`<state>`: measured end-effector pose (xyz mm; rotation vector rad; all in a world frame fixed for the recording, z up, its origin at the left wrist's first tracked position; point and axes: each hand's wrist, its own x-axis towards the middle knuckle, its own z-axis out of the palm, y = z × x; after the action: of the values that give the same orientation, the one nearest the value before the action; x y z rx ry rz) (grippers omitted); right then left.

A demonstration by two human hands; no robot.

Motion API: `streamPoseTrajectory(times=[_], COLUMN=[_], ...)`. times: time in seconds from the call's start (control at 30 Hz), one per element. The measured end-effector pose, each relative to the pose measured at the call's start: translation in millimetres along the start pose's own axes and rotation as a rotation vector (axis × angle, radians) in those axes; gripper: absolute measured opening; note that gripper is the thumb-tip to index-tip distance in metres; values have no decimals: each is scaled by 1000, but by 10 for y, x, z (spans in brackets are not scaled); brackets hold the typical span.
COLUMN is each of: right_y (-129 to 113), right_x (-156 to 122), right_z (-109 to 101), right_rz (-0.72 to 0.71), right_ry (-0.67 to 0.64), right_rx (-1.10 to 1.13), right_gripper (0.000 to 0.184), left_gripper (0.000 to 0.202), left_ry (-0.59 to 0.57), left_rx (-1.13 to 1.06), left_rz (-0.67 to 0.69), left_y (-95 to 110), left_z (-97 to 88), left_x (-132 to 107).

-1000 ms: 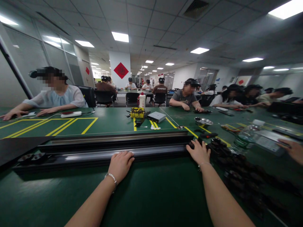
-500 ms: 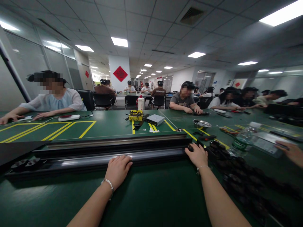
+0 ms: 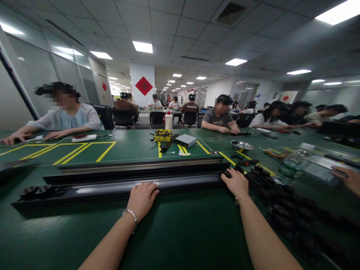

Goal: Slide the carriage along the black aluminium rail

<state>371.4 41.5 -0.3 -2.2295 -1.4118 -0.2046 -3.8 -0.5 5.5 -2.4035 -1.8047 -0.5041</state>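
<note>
Left hand [image 3: 142, 200] and right hand [image 3: 236, 183] on a long dark bar [image 3: 104, 188]

The bar lies on the green table [image 3: 185, 232], roughly parallel to its far edge and well apart from it. The left hand is palm down on the bar's glossy upper face, near the middle of its length, with its fingers bent over the surface; whether they press or merely rest, I cannot tell. The right hand is at the bar's right end, its fingers curled by a small black piece [image 3: 227, 174]; whether they grasp it is hidden. At the bar's left end sit dark ribbed parts [image 3: 36, 192], too dim to make out. A second long rail [image 3: 135, 167] lies just behind, on the side toward the far edge.

To the right of the right hand is a heap of black parts [image 3: 289, 213], with a clear plastic bottle [image 3: 290, 165] standing at its far side. Beyond the bottle, another person's hand [image 3: 349, 179] is at a silver box [image 3: 320, 169]. A red-and-black tool [image 3: 249, 162] lies beyond the right hand, and a metal bowl [image 3: 242, 146] farther toward the far edge. Near the middle of that edge are a grey box [image 3: 185, 140], a yellow box [image 3: 163, 135] with black cable, and a white bottle [image 3: 168, 122].
</note>
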Motion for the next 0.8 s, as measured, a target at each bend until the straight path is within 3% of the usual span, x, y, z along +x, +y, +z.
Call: streamPoseTrajectory(times=[0.8], right_y=[110], right_x=[78], right_z=[114], right_rz=[-35], right_ry=[111], right_rx=[127], right_gripper=[38], left_gripper=[28], left_ry=[15], left_rx=[-6], left_rz=[4], left_y=[-13], left_z=[12], left_x=[5])
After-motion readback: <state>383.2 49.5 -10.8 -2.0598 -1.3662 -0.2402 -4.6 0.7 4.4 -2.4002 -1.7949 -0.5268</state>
